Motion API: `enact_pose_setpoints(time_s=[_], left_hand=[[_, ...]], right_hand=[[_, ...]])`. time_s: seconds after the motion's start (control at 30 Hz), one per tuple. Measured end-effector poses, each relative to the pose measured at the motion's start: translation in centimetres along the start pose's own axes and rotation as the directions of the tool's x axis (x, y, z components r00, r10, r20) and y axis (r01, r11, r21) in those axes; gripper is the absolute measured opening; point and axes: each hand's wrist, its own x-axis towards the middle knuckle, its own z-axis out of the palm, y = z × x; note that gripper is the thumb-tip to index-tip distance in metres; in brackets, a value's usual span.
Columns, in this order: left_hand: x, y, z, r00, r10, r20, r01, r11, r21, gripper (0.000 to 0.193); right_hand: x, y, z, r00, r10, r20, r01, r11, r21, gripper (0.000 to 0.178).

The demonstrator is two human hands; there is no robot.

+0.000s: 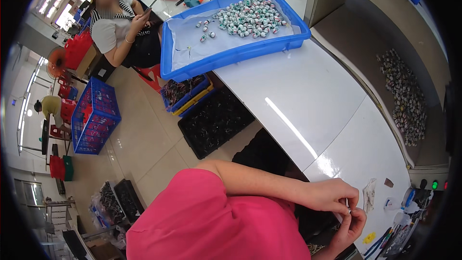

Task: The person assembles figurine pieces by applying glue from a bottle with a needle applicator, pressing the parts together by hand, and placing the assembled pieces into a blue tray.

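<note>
At the white table's near right part, my left hand (pixel 332 195) reaches in from the pink sleeve. Its thumb and fingers are pinched together. Just below it, my right hand (pixel 349 232) is pinched too, its fingertips meeting those of the left. Between them shows a bit of a small pale and dark piece (pixel 349 208), mostly hidden by the fingers and too small to name. A crumpled white cloth or tissue (pixel 369 195) lies beside the hands, with a small brown scrap (pixel 388 182) a little farther off.
A blue tray (pixel 236 58) of small white, green and red balls stands farther along the white table (pixel 298 96). More balls (pixel 402 96) lie in a grey compartment at right. Pliers (pixel 378 243) and small tools lie near right. A person (pixel 115 24) sits far left, holding a phone.
</note>
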Motion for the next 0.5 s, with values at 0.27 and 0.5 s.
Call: enact_pose_setpoints(time_s=[0.27,0.5], left_hand=[[4.1,-1.5,2.7,1.000,-0.023,-0.007,0.023,0.999,-0.031,0.016],[0.6,-1.3,2.1,0.999,0.029,-0.029,-0.028,0.999,0.030,0.017]], right_hand=[[2.2,-0.8,-3.7,0.991,0.109,-0.075,-0.123,0.967,-0.223,0.012],[0.0,-1.7,-0.9,0.996,0.063,-0.064,-0.075,0.976,-0.205,0.016]])
